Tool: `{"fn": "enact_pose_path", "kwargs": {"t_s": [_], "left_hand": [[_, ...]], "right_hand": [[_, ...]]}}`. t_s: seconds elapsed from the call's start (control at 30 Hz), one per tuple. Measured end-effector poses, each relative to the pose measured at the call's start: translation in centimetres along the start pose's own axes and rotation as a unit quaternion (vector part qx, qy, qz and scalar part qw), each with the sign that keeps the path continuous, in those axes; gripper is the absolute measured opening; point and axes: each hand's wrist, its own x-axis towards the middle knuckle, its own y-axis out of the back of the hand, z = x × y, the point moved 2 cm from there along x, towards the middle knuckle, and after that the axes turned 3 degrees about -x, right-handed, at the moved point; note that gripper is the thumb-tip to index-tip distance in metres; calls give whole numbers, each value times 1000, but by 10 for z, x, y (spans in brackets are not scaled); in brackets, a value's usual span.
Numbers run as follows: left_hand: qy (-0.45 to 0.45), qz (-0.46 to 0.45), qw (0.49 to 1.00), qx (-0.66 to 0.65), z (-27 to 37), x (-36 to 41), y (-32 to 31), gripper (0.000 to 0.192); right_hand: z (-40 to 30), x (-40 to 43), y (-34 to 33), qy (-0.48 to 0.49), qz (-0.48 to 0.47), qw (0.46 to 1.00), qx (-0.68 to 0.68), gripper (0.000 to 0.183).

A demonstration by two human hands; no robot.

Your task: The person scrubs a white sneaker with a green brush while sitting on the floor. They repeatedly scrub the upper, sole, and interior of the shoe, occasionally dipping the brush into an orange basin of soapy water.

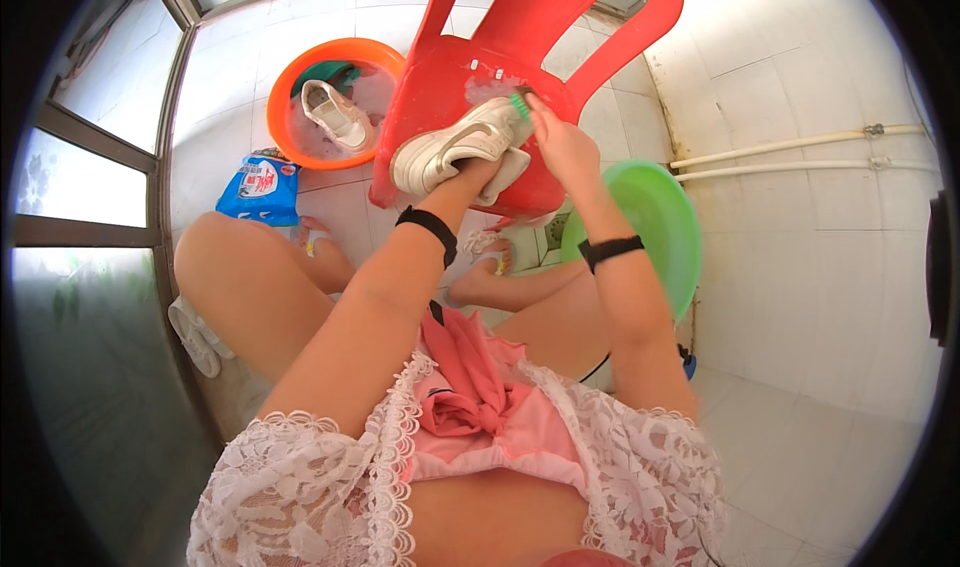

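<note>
A white shoe [457, 147] is held over the seat of a red plastic chair [435, 64]. My left hand [481, 173] reaches into the shoe's opening, and its fingers are hidden inside. In my right hand [562, 139] is a scrubbing brush [520, 105] with green bristles, which meets one end of the shoe. The shoe's tongue [506, 175] hangs out to the side. Foam and wet patches lie on the seat beyond the shoe.
An orange basin [281, 128] on the tiled floor holds sudsy water, another white shoe [335, 116] and a green item [326, 75]. Beside it stands a blue printed bag [262, 192]. A green basin [675, 214] is at right, below wall pipes [787, 163]. White shoes [196, 338] lie near the glass door.
</note>
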Motion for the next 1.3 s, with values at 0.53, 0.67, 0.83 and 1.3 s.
{"fn": "enact_pose_path", "kwargs": {"t_s": [0.53, 0.67, 0.83, 1.3], "left_hand": [[26, 2, 1000, -1, -8, -11, 1, 49], [34, -2, 999, 0, -9, -11, 0, 49], [45, -3, 999, 0, -11, -12, -1, 48], [45, -2, 999, 0, -17, -19, 2, 48]], "right_hand": [[22, 13, -34, 2, -2, 1000, -2, 38], [-5, 1, -38, 94, -124, 987, 38, 38], [49, 28, -29, -89, -37, 995, -4, 40], [10, 15, 8, -108, -15, 994, -12, 38]]}}
